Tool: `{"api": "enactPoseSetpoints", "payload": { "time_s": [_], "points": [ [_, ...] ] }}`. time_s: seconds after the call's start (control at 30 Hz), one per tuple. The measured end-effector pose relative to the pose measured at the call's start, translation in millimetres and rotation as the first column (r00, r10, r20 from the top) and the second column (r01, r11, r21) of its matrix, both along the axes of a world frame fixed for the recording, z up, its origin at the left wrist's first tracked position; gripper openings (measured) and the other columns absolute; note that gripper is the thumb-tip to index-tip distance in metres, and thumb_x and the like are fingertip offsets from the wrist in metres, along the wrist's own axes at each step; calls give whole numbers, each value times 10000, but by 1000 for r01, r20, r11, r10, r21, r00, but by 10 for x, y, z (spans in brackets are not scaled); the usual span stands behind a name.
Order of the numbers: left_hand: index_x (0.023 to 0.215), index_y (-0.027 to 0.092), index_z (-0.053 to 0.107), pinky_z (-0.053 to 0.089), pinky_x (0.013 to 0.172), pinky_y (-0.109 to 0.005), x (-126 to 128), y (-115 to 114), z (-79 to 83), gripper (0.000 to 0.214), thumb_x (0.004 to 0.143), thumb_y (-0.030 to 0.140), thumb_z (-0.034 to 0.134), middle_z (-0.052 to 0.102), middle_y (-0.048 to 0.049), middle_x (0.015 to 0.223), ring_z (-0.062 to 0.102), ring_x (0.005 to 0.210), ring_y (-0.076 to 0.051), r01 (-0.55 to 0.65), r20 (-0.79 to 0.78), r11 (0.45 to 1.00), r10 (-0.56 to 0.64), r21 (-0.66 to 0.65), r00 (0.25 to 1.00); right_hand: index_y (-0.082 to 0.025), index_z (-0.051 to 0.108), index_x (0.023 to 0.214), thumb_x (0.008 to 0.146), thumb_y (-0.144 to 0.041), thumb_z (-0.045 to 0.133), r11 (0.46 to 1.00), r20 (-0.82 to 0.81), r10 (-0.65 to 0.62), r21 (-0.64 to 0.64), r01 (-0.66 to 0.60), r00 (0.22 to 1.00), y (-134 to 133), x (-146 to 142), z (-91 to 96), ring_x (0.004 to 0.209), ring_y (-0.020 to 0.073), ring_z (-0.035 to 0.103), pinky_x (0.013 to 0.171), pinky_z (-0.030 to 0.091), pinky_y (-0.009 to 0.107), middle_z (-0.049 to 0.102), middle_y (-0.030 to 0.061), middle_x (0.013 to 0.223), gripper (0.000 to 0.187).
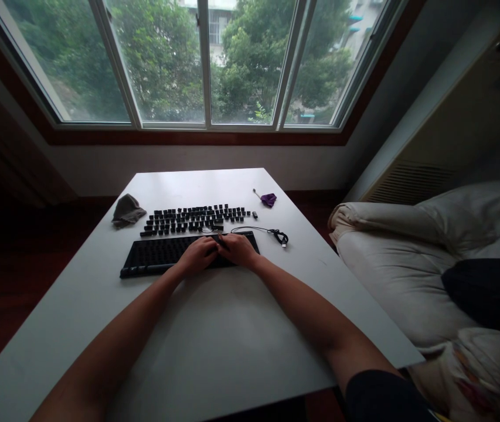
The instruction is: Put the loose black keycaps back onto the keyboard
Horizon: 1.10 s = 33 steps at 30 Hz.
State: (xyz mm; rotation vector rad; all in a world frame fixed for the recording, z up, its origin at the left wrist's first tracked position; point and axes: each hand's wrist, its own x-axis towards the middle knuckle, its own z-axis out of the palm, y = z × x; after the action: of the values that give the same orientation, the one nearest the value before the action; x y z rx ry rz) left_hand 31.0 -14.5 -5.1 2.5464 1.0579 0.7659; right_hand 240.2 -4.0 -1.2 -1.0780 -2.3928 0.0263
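Observation:
A black keyboard (157,255) lies across the middle of a white table (214,340). Both hands rest on its right half, side by side. My left hand (197,255) is curled with the fingers bent down onto the board. My right hand (237,248) is curled too, its fingertips meeting the left hand's near the board's top edge. What they pinch, if anything, is too small to see. Behind the keyboard, several loose black keycaps (194,218) are laid out in rows.
A grey cloth (127,210) lies at the back left of the table. A purple tool (268,199) sits at the back right, and a coiled black cable (276,234) beside the keyboard. White bedding (412,264) is piled to the right. Windows fill the far wall.

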Motion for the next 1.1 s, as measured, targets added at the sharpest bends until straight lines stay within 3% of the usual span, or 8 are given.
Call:
{"api": "enactPoseSetpoints", "payload": {
  "time_s": [0.43, 1.1],
  "points": [
    [996, 209, 685, 486, 908, -368, -5, -4, -2, 139, 936, 254, 569, 681, -79, 1026, 612, 1009, -239, -7, -28, 1000, 7, 18, 1000, -192, 702, 942, 952, -343, 570, 997, -21, -66, -47, 65, 998, 37, 12, -41, 749, 157, 621, 698, 373, 241, 714, 57, 842, 201],
    [985, 215, 691, 488, 894, -368, 2, -3, -10, 132, 930, 253, 578, 681, -74, 997, 612, 982, -235, -12, -15, 1000, 12, 19, 1000, -186, 699, 910, 956, -326, 578, 997, -32, -39, -72, 36, 999, 34, 16, -16, 737, 155, 615, 705, 381, 240, 703, 51, 814, 190]
  ]
}}
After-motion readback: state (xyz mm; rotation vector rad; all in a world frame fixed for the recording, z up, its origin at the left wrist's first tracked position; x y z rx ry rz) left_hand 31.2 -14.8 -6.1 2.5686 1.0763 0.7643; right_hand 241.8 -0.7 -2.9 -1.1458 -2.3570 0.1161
